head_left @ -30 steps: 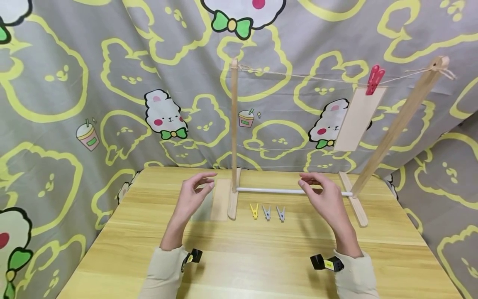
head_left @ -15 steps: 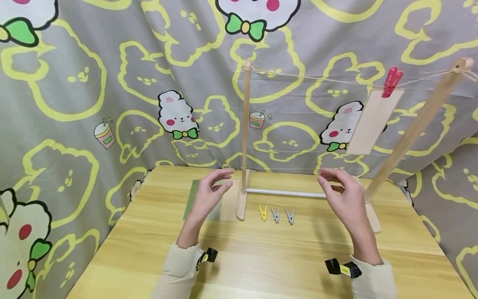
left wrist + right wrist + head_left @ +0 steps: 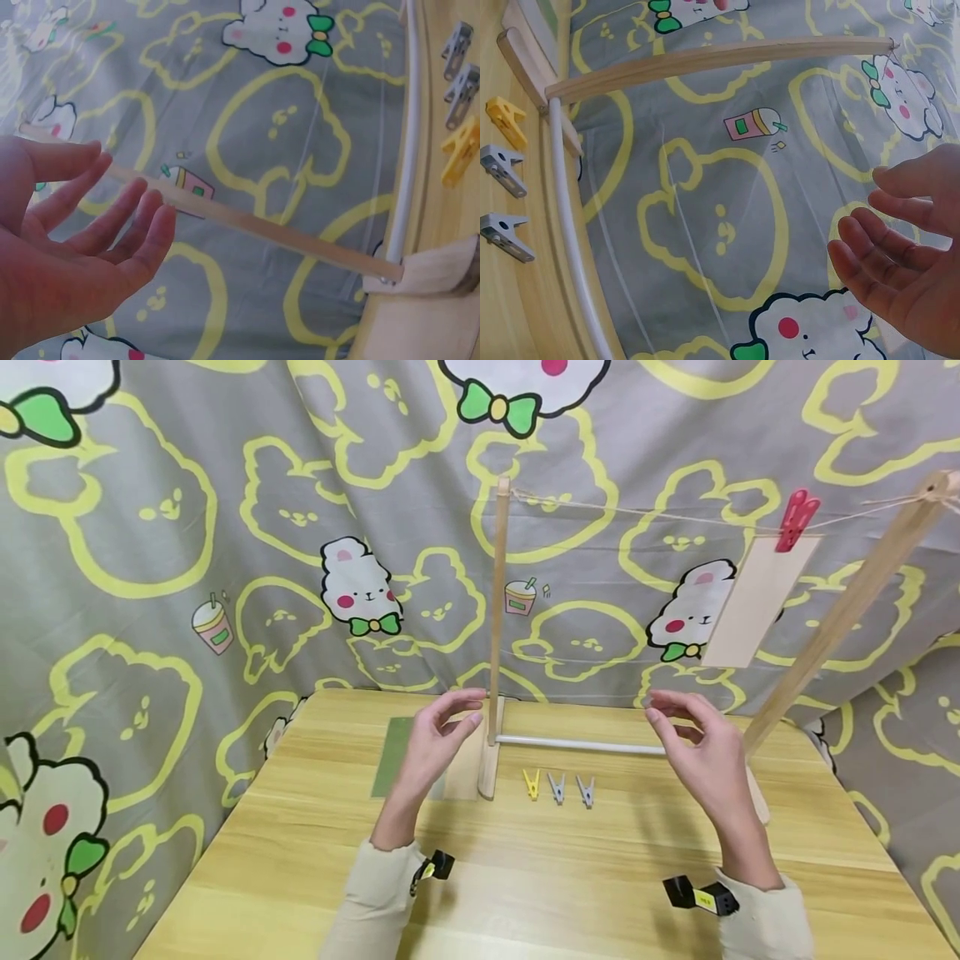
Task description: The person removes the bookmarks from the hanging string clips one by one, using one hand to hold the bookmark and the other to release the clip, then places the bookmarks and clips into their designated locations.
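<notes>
My left hand (image 3: 442,739) hovers over the table beside the left post (image 3: 498,610) of a wooden stand, fingers loosely bent and nothing in them. My right hand (image 3: 708,756) hangs in front of the right post (image 3: 840,618), also holding nothing. Between the hands lie a yellow clothespin (image 3: 532,784), a grey clothespin (image 3: 557,788) and another grey clothespin (image 3: 586,791). On the stand's string (image 3: 630,512), a red clothespin (image 3: 797,521) clips a pale card (image 3: 761,602). Partly behind my left hand are a green card (image 3: 392,756) and a pale card (image 3: 462,772) on the table.
A white rod (image 3: 577,744) joins the two posts low down, behind the loose clothespins. The left foot (image 3: 487,777) of the stand rests by the flat cards. A patterned curtain (image 3: 420,510) hangs behind the wooden table (image 3: 555,868).
The head view has turned slightly left, shifting the scene rightward. My left hand has come closer to the left post, uncovering the green card. Both hands stay empty.
</notes>
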Tool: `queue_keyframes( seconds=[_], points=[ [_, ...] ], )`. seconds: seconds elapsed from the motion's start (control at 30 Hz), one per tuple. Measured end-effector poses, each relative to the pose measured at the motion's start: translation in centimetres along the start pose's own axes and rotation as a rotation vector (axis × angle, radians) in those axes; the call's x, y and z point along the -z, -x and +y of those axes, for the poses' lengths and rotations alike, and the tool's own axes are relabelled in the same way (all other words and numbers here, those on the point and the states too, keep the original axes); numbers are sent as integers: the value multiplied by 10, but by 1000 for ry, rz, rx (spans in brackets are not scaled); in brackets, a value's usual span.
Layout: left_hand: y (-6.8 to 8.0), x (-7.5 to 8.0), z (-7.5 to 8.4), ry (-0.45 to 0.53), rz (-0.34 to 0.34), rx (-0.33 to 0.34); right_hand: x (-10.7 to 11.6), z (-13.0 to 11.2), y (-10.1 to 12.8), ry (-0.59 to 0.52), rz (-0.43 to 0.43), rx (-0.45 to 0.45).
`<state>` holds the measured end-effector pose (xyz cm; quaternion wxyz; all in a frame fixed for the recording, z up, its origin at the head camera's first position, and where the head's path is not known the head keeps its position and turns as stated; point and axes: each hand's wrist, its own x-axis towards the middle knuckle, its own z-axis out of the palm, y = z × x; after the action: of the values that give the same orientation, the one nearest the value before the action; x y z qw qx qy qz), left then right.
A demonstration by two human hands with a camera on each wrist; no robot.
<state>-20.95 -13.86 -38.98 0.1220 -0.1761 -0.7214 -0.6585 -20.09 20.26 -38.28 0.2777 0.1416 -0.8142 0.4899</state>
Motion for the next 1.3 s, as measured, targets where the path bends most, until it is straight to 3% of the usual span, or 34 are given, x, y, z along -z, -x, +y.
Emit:
queue_keyframes(
  seconds=[0.33,0.7,1.3],
  points=[
    [-8,-16,4,52,-55,-82,13,-7,-1,1,22,39],
    [-12,-40,5,120,-75,-141,24,-9,-13,-22,58,184],
    [-21,-88,10,185,-68,-209,49,-17,-17,-19,77,199]
  ],
)
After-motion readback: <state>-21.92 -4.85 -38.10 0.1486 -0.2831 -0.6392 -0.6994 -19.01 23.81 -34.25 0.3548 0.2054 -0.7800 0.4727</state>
